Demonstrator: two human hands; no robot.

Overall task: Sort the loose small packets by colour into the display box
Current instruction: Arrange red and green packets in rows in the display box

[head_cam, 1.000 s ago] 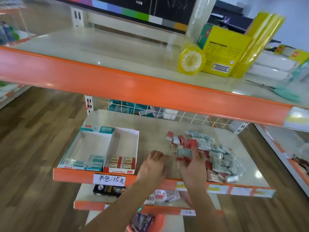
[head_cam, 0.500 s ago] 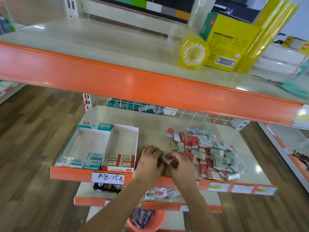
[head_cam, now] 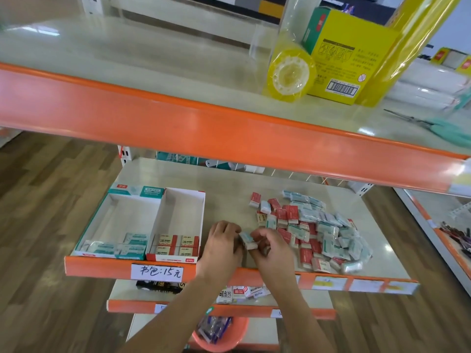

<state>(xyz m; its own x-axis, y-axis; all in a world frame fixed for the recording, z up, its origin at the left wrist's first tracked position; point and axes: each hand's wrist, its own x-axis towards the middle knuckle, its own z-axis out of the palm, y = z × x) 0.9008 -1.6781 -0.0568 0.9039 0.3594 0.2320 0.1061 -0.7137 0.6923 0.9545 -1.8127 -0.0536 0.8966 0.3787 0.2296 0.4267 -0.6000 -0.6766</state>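
A white display box with two compartments sits at the left of the middle shelf. Its left compartment holds a few teal packets; its right one holds red-and-cream packets. A loose heap of red and teal packets lies to the right. Between box and heap, my left hand and my right hand meet, both with curled fingers on a teal packet held between them. My right hand's fingers curl around more small packets underneath.
The orange-edged upper shelf overhangs the work area and carries a yellow tape roll, a yellow box and teal scissors. A lower shelf holds small boxes. An orange bucket stands below.
My right hand left the heap with packets and came left to meet my left hand. Both now hold a teal packet between them.
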